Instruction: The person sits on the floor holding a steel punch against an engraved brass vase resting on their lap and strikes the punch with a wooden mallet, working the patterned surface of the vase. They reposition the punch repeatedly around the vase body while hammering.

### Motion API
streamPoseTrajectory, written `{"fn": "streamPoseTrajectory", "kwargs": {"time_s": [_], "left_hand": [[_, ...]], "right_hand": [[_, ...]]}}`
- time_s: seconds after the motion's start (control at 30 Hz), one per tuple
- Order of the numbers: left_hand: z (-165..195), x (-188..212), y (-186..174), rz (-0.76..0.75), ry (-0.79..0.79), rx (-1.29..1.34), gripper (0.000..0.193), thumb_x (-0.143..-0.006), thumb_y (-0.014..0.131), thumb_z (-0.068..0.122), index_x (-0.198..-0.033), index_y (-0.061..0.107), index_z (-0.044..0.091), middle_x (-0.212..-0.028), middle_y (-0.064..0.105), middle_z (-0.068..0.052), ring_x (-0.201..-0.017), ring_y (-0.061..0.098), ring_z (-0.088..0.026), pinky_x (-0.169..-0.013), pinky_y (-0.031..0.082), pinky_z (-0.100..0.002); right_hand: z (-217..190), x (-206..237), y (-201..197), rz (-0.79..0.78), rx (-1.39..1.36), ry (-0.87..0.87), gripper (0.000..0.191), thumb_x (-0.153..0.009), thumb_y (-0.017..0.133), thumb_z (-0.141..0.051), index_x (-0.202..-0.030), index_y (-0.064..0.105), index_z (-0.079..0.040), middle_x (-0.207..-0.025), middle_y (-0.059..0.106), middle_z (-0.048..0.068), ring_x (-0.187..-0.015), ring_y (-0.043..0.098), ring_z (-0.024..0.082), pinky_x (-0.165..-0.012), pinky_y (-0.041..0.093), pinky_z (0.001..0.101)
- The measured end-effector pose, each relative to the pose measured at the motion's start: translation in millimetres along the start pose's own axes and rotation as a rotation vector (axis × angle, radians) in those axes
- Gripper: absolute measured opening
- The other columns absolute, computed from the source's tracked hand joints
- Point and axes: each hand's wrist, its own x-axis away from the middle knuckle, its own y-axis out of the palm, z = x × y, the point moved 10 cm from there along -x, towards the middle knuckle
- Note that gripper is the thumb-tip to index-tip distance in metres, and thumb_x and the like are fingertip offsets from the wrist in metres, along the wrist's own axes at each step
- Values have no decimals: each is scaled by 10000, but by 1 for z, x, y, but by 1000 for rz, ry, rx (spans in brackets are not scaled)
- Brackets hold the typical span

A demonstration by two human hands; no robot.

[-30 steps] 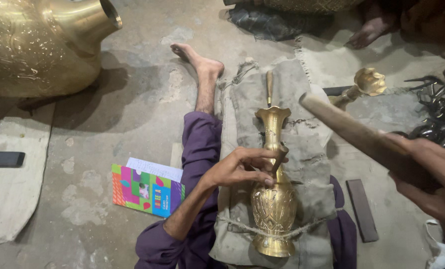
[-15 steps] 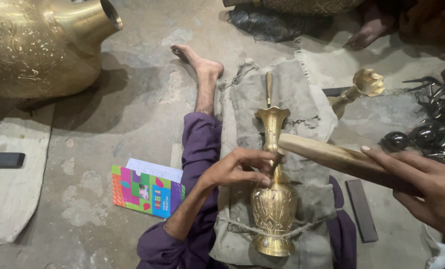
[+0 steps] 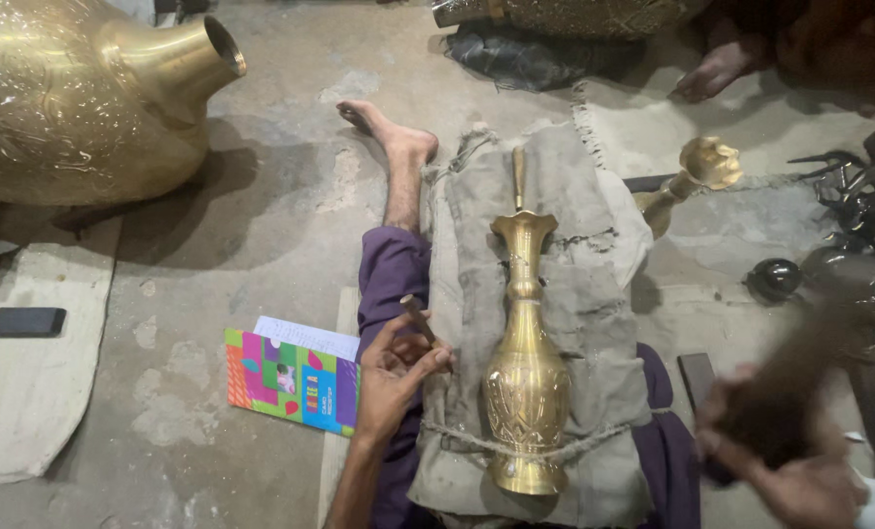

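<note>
A slender brass vase (image 3: 526,362) lies on a grey sackcloth pad (image 3: 575,294) across my lap, tied down by a cord near its base. My left hand (image 3: 393,377) has come off the vase and rests beside it on my purple trouser leg, holding a small dark metal punch (image 3: 418,318) upright between the fingers. My right hand (image 3: 790,470) is at the lower right, blurred, gripping a dark wooden mallet (image 3: 800,382) swung away from the vase.
A very large brass pot (image 3: 85,88) lies at the upper left. A colourful booklet (image 3: 291,377) and a dark phone (image 3: 26,320) lie on the floor to the left. A brass goblet (image 3: 697,171) and dark metal pieces (image 3: 849,225) sit to the right. Another person's foot (image 3: 717,69) shows at top.
My left hand has lifted off the vase's neck and moved left with the punch. The mallet, which lay across the vase's neck, has swung back to the lower right.
</note>
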Motion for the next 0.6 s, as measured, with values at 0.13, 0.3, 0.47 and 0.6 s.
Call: {"fn": "streamPoseTrajectory", "kwargs": {"time_s": [0.13, 0.3, 0.47, 0.6], "left_hand": [[14, -5, 23, -86, -62, 33, 539, -877, 761, -23, -1374, 553, -20, -959, 763, -137, -882, 773, -222, -797, 666, -382], [18, -20, 72, -309, -172, 65, 565, -890, 757, 12, -1401, 521, -28, -1017, 789, -123, -933, 773, -193, -828, 665, -359], [20, -29, 92, -408, -141, 40, 637, -874, 799, -3, -1445, 517, -20, -945, 741, -112, -889, 742, -167, -792, 651, -336], [17, -33, 96, -457, -155, 6, 633, -878, 799, -11, -1450, 526, -24, -939, 720, -99, -875, 740, -160, -794, 660, -332]], "right_hand": [[31, 19, 63, -149, -400, -25, 430, -772, 836, 47, -1072, 556, -83, -1101, 644, 106, -1053, 667, 202, -925, 578, 333], [28, -2, 96, -313, -393, 81, 379, -810, 855, -31, -1087, 597, -44, -1068, 686, 154, -1066, 702, 230, -922, 614, 375], [9, -45, 27, -189, 115, 217, 638, -736, 832, -203, -1312, 596, -66, -1100, 770, 167, -959, 775, 260, -810, 662, 401], [-40, -78, 14, -209, 202, -71, 790, -778, 757, -276, -1479, 482, -40, -1211, 692, 207, -1000, 732, 308, -874, 629, 445]]}}
